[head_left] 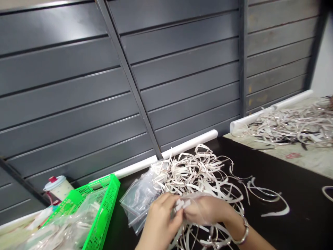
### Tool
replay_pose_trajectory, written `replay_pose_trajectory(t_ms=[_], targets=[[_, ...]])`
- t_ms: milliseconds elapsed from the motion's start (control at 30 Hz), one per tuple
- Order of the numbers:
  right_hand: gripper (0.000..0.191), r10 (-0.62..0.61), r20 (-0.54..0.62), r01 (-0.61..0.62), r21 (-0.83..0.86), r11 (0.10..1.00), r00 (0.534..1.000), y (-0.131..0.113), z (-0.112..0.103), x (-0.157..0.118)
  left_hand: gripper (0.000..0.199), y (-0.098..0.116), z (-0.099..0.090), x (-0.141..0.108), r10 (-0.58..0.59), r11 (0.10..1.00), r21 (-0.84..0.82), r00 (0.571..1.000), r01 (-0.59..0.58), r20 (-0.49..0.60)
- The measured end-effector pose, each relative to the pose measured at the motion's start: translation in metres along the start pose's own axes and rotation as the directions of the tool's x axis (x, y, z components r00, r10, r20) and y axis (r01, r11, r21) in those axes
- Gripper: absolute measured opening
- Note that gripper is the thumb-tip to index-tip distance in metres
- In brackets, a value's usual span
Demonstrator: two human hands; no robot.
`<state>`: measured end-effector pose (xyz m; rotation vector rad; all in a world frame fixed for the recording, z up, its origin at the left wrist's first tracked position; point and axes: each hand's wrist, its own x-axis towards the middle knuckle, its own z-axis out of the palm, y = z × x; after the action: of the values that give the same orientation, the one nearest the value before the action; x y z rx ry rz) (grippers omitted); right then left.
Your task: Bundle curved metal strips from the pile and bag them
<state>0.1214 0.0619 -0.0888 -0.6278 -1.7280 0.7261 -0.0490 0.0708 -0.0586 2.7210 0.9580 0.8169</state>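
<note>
My left hand (pixel 164 217) pinches a clear plastic bag (pixel 194 201) between thumb and fingers. Several short white strip ends (pixel 181 205) show at that grip. Close against it, my right hand (pixel 205 209) is curled, with a bracelet on the wrist. Clear film lies over part of this hand; whether it is inside the bag or behind it I cannot tell, and its fingertips are hidden. Around and beyond both hands lies a tangled pile of thin curved white and metallic strips (pixel 192 170). Flat clear bags (pixel 142 199) are stacked beside my left hand.
At the left, a green plastic basket (pixel 104 211) holds filled clear bags. A cup with a red-topped lid (pixel 58 187) stands behind it. White tubes (pixel 189 144) run along the grey slatted wall (pixel 182 69). Another strip pile (pixel 299 123) covers the adjoining table.
</note>
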Motion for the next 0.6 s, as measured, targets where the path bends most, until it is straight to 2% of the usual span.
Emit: replay_pose_trajectory(t_ms=[67, 100, 133, 167, 233, 300, 333, 400, 467, 500, 600], targets=[[0.022, -0.045, 0.305, 0.093, -0.146, 0.985, 0.951, -0.021, -0.013, 0.002, 0.023, -0.008, -0.008, -0.001, -0.041, 0.998, -0.048, 0.998, 0.039, -0.042], [0.026, -0.029, 0.364, 0.104, -0.188, 0.977, 0.931, -0.029, -0.02, 0.002, 0.023, -0.013, -0.012, -0.002, -0.062, 0.996, -0.072, 0.996, 0.057, -0.067], [0.029, -0.016, 0.359, 0.096, -0.207, 0.974, 0.933, -0.034, -0.026, 0.002, 0.021, -0.018, -0.016, -0.002, -0.09, 0.992, -0.097, 0.992, 0.081, -0.09], [0.028, -0.007, 0.298, 0.072, -0.21, 0.975, 0.954, -0.037, -0.031, 0.002, 0.019, -0.023, -0.019, -0.003, -0.128, 0.985, -0.126, 0.986, 0.114, -0.111], [0.022, -0.015, 0.09, 0.033, -0.2, 0.979, 0.996, -0.034, -0.04, 0.003, 0.017, -0.032, -0.023, -0.004, -0.231, 0.953, -0.231, 0.963, 0.194, -0.143], [0.016, -0.032, -0.114, 0.007, -0.217, 0.976, 0.993, -0.024, -0.044, 0.005, 0.018, -0.038, -0.025, -0.005, -0.35, 0.876, -0.401, 0.925, 0.268, -0.146], [0.018, -0.03, -0.17, -0.012, -0.236, 0.972, 0.985, -0.018, -0.045, 0.006, 0.02, -0.041, -0.026, -0.005, -0.402, 0.821, -0.492, 0.905, 0.289, -0.14], [0.023, 0.0, -0.18, -0.05, -0.269, 0.962, 0.984, -0.009, -0.044, 0.009, 0.024, -0.044, -0.026, -0.005, -0.472, 0.71, -0.642, 0.872, 0.289, -0.131], [0.011, 0.04, -0.11, -0.07, -0.279, 0.958, 0.993, -0.003, -0.041, 0.012, 0.026, -0.047, -0.027, -0.004, -0.511, 0.63, -0.73, 0.85, 0.266, -0.131], [0.005, 0.068, -0.086, -0.089, -0.272, 0.958, 0.994, -0.002, -0.039, 0.013, 0.027, -0.048, -0.027, -0.004, -0.524, 0.605, -0.753, 0.841, 0.257, -0.133], [0.02, 0.148, -0.141, -0.175, -0.201, 0.964, 0.979, -0.003, -0.032, 0.014, 0.027, -0.054, -0.026, -0.003, -0.534, 0.588, -0.767, 0.835, 0.256, -0.131]])
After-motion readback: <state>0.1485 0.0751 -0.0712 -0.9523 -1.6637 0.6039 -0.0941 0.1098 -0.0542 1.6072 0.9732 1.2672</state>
